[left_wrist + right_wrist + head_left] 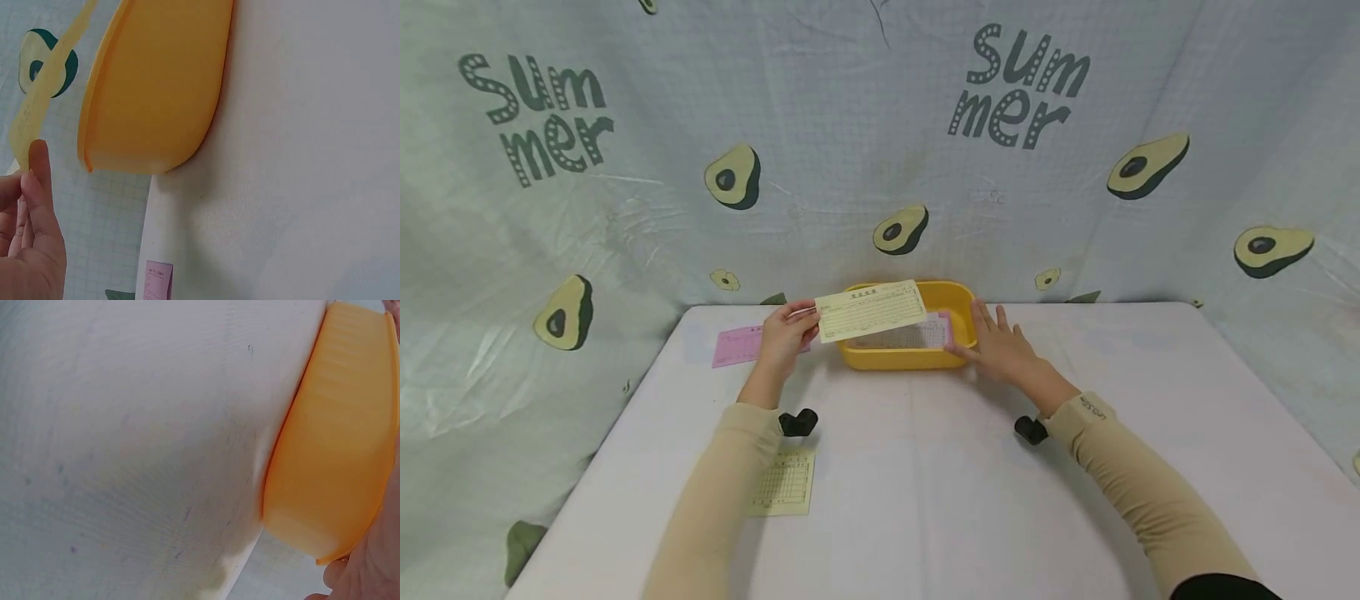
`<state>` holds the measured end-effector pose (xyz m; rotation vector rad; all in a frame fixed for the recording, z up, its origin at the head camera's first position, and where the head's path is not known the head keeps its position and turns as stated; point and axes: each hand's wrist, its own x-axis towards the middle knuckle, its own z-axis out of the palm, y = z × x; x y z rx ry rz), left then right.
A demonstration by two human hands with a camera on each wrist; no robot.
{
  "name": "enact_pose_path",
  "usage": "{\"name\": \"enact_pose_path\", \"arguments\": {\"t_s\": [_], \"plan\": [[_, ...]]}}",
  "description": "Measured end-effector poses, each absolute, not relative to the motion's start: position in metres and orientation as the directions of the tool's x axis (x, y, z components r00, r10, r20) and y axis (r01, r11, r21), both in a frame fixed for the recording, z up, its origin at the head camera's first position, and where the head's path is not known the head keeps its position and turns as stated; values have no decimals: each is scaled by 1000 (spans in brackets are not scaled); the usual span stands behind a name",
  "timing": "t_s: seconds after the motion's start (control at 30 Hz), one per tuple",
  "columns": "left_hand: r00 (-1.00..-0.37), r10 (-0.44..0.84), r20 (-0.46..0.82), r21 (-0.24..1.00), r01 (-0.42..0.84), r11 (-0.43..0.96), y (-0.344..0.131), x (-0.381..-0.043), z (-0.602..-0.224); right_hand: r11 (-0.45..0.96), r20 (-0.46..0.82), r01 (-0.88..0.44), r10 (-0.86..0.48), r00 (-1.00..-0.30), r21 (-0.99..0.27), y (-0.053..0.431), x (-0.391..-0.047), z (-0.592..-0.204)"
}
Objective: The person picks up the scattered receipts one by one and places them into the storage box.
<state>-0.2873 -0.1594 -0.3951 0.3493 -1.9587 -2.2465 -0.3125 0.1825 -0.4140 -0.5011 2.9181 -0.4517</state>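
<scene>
My left hand [786,337] pinches a pale yellow printed slip [872,311] by its left end, above a yellow plastic basket [895,359]. In the left wrist view the slip [40,94] is seen nearly edge-on between thumb and fingers, beside the basket's wall [156,81]. Inside the basket lie a white printed sheet and pink paper [945,327], partly covered by the slip. My right hand [1006,354] is at the basket's right end with fingers spread, touching the rim. In the right wrist view, fingers [335,573] show at the basket's end.
A pink printed slip [737,347] lies on the white table [880,483] behind the left hand. Nearer, a yellow gridded slip [786,483] lies partly under the left forearm. A curtain printed with avocados [820,125] hangs along the table's back edge.
</scene>
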Motion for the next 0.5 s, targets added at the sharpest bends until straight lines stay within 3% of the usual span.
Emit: {"name": "enact_pose_path", "arguments": {"t_s": [0.5], "plan": [[-971, -227, -72, 991, -44, -123, -128, -303, -386, 898, -85, -301, -344, -935, -322, 182, -311, -413]]}}
